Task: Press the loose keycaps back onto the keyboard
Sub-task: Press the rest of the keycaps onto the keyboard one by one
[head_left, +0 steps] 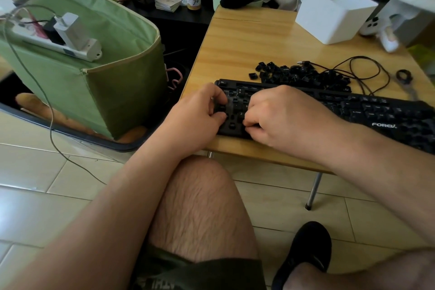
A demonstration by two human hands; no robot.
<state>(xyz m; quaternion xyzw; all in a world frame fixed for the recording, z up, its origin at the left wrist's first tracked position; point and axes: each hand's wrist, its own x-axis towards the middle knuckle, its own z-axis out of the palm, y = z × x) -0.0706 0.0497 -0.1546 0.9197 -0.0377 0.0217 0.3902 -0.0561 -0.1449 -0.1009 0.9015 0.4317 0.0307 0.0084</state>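
A black keyboard [367, 110] lies along the near edge of a small wooden table [247, 40]. Many of its keys are off on the left half, while the right part has caps on. A heap of loose black keycaps [303, 75] sits just behind it. My left hand [200, 113] is at the keyboard's left end, fingers curled, thumb and fingers pinching a black keycap [221, 108] over the board. My right hand [282, 113] rests next to it, fingers curled down onto the lower left rows. Whether it holds a cap is hidden.
A white plastic box [334, 12] stands at the table's back right. The keyboard's black cable [362, 70] loops right of the keycap heap, near a keycap puller [406, 80]. A green fabric bin [94, 63] with a power strip stands left of the table. My knee is under the table edge.
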